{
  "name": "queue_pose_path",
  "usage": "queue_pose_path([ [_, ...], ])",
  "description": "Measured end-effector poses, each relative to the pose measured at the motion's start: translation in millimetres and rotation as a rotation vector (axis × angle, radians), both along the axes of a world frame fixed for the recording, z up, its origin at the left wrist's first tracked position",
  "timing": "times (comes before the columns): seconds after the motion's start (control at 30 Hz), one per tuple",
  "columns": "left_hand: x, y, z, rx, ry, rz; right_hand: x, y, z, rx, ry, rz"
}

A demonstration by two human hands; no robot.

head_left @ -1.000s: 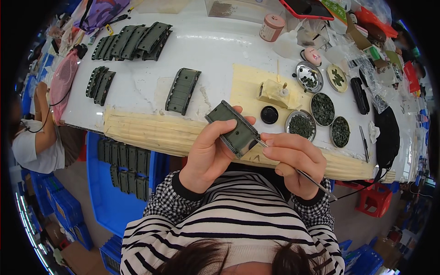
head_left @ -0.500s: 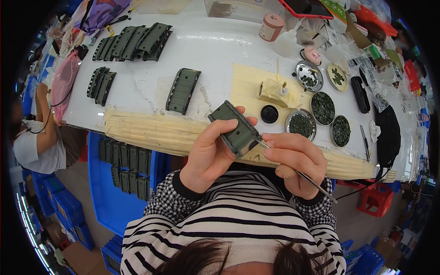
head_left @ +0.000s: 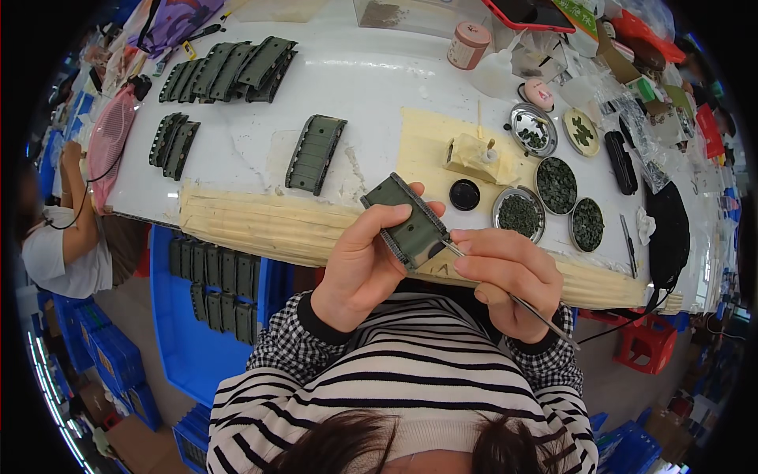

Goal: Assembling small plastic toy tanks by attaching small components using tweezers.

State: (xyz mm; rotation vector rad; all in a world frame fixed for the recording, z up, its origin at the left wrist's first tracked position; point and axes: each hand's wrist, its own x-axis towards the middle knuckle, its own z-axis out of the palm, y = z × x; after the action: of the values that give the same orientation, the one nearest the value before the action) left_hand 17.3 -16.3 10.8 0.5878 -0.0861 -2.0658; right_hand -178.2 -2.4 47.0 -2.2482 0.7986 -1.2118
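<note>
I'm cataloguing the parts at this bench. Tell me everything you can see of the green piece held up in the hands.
The green piece is a dark olive, flat, roughly rectangular segment, seemingly moulded plastic, with fine toothed ridges along its long edges and a glossy face. It is held tilted above the table's near edge. The left hand grips it from below, thumb across its face. The right hand holds a thin metal tool whose tip meets the piece's lower right edge. Its underside is hidden.

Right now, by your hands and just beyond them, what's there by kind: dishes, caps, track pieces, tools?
Round dishes of small green parts: 5
Black round cap: 1
Held green track piece, left hand: 1
Lone green track piece on table: 1
Thin metal tool, right hand: 1
Total: 9
</note>
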Motion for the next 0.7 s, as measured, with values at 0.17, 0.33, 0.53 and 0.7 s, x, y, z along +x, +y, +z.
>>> queue_pose_path([
  [0.17, 2.5, -1.2, 0.0, -0.007, 0.022, -0.041, -3.5, -4.2, 2.7, -0.054, 0.034, 0.079],
  [0.33, 1.4, -2.0, -0.8, -0.003, 0.008, -0.046, -4.6, -4.1, 2.1, -0.046, 0.047, 0.071],
  [0.53, -0.8, -1.5, 1.1, -0.006, -0.007, -0.022, -4.1, -3.6, 2.6, -0.048, 0.049, 0.065],
  [0.7, 0.9, -6.2, 0.8, -0.035, 0.025, -0.056, -5.5, -5.9, 3.0, -0.051, 0.019, 0.039],
])
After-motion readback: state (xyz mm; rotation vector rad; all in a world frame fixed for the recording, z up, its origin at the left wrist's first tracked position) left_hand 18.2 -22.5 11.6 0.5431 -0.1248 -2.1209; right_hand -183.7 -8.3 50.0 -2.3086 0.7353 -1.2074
